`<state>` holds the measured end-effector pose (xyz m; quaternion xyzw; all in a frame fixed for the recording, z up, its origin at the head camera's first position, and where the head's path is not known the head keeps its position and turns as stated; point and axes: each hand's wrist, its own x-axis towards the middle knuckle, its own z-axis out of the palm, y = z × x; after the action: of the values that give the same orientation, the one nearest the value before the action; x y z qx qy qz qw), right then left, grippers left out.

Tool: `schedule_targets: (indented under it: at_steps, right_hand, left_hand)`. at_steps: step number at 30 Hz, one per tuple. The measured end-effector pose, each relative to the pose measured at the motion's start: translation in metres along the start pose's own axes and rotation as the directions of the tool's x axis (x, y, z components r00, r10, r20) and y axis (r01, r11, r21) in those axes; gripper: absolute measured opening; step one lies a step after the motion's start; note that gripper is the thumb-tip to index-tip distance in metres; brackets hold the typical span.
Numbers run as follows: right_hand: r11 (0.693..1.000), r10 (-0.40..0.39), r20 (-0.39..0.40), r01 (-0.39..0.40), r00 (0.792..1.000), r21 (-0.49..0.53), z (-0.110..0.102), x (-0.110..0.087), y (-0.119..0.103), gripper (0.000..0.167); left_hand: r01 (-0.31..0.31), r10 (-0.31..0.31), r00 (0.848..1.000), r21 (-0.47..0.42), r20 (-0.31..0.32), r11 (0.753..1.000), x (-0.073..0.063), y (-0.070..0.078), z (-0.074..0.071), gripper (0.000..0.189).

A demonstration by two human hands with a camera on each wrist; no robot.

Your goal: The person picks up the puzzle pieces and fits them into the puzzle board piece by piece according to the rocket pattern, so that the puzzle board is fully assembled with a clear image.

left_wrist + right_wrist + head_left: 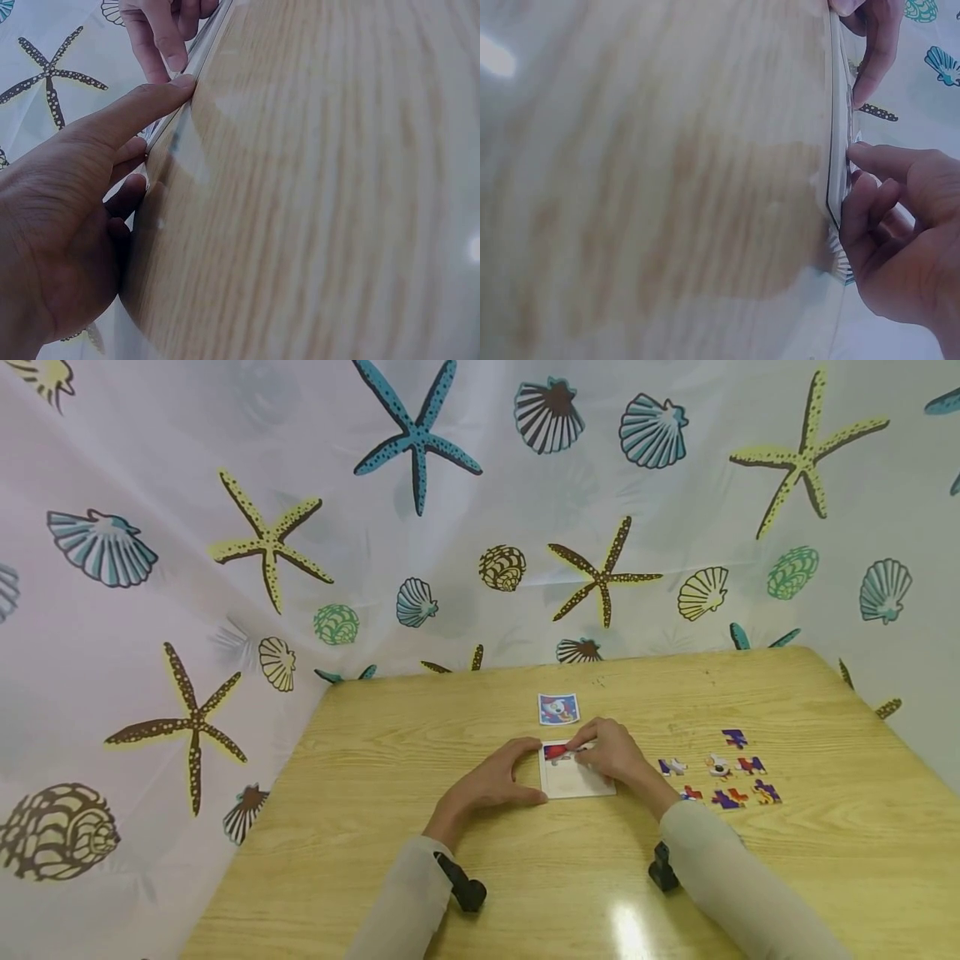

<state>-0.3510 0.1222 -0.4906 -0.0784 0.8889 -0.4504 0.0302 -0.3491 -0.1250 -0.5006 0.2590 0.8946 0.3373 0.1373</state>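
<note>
A white puzzle tray [577, 787] lies flat on the table, with red and purple puzzle pieces [553, 751] in its upper left corner. My left hand [491, 779] holds the tray's left side, thumb by the lower corner and index finger by the upper one. Over the tray's upper part, my right hand [611, 752] pinches a puzzle piece, mostly hidden under its fingers. In the right wrist view, that right hand's [900, 217] thumb and fingers meet at the tray's edge [838, 150]. From the left wrist, the left hand's [82, 180] thumb lies along the rim.
Several loose puzzle pieces [726, 798] lie on the wooden table [420, 727] right of the tray. A small picture card [558, 709] with a white cartoon figure sits behind it. A curtain [465, 527] printed with starfish and shells hangs beyond the table's far and left edges.
</note>
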Motion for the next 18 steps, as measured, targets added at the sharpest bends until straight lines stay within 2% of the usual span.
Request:
schedule_targets:
  at_steps: [6,9,14,18]
  right_hand:
    - [0.998,-0.054,0.006,0.054,0.999,-0.034,-0.005,-0.003,-0.003,0.017]
    - [0.999,-0.041,0.024,0.042,0.999,-0.026,-0.008,-0.005,-0.002,0.022]
    - [1.000,0.001,0.074,-0.002,0.997,0.018,-0.013,-0.007,0.002,0.027]
    - [0.998,-0.022,0.078,0.017,0.997,0.068,-0.018,-0.011,0.003,0.028]
  left_hand:
    - [-0.006,0.005,1.000,0.015,0.004,1.000,0.001,0.001,-0.002,0.089]
    - [-0.016,0.016,1.000,0.009,0.004,1.000,0.002,0.001,-0.002,0.089]
    - [0.001,-0.001,1.000,-0.004,0.003,1.000,0.001,0.000,-0.001,0.088]
    - [0.010,-0.010,1.000,-0.017,-0.005,1.000,-0.001,0.000,-0.001,0.089]
